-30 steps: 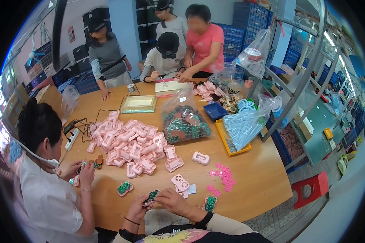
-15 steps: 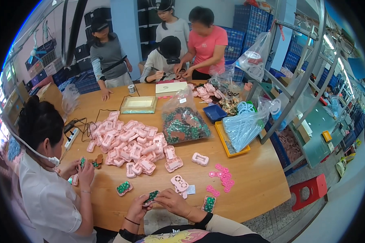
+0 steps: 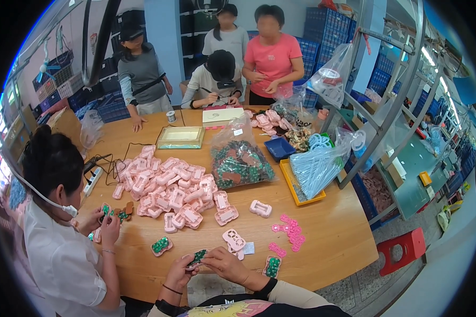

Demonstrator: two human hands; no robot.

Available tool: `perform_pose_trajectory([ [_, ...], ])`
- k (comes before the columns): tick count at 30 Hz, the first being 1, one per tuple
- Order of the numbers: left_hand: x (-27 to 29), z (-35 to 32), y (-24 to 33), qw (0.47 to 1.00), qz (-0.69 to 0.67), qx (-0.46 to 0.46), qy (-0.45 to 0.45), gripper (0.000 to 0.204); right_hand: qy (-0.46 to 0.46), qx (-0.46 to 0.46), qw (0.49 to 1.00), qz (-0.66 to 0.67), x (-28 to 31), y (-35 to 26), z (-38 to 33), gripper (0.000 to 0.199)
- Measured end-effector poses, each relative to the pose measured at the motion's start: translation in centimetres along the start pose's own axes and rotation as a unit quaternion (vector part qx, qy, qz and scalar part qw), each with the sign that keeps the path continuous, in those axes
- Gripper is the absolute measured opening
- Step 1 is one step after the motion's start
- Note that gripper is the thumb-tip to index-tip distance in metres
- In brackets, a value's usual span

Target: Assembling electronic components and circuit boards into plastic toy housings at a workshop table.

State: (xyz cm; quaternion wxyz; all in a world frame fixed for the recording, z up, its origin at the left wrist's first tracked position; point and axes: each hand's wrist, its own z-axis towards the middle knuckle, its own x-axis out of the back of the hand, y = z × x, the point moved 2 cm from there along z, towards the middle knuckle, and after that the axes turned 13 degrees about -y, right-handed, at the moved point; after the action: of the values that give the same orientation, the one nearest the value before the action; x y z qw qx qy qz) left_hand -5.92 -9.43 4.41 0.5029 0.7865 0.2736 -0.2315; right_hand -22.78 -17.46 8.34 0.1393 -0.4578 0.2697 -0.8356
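Clasping a green-filled pink shell (image 3: pixel 197 257) in the left hand (image 3: pixel 181 270), right by the near edge of the surface (image 3: pixel 338 259); bunching the right hand (image 3: pixel 228 264) fingertip-first at its right end, hard to tell whether on rim or filling. Could slip from that tilted hold under an off-centre push, and drop past the edge! Could shed filling too, if seated loosely. Careful: could also knock the second filled shell (image 3: pixel 272 267), just beside the right wrist, with one careless sweep.

Glossy, knobbly green there, against smooth, round-cornered pink plastic. Going outward: flat pink plates (image 3: pixel 234 239) with round holes, beside a pale slip (image 3: pixel 249 248); toward the right edge, lacy hot-pink pieces (image 3: pixel 291 230); farther in, heaped hollow shells (image 3: pixel 177 185) with rectangular windows; beyond, a crinkly clear bag (image 3: pixel 240 164), bulging green and brown.
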Motion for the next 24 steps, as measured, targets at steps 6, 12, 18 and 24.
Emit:
perform_pose_trajectory([
  [6, 0.03, 0.0, -0.1, 1.0, -0.004, -0.003, 0.002, 0.019, 0.0, 0.001, 1.0, 0.0, -0.24, 0.19, -0.18, 0.02],
  [12, 0.07, -0.09, -0.06, 1.0, 0.001, -0.002, 0.008, 0.019, -0.009, -0.002, 1.0, 0.004, -0.29, 0.18, -0.21, 0.024],
  [18, 0.46, -0.09, -0.1, 1.0, 0.01, -0.009, 0.0, 0.02, -0.005, 0.0, 1.0, 0.0, -0.08, -0.09, 0.05, 0.021],
  [24, -0.17, -0.23, 0.43, 0.999, 0.045, -0.017, 0.0, 0.021, -0.012, 0.009, 1.0, -0.007, 0.16, 0.04, 0.17, 0.024],
])
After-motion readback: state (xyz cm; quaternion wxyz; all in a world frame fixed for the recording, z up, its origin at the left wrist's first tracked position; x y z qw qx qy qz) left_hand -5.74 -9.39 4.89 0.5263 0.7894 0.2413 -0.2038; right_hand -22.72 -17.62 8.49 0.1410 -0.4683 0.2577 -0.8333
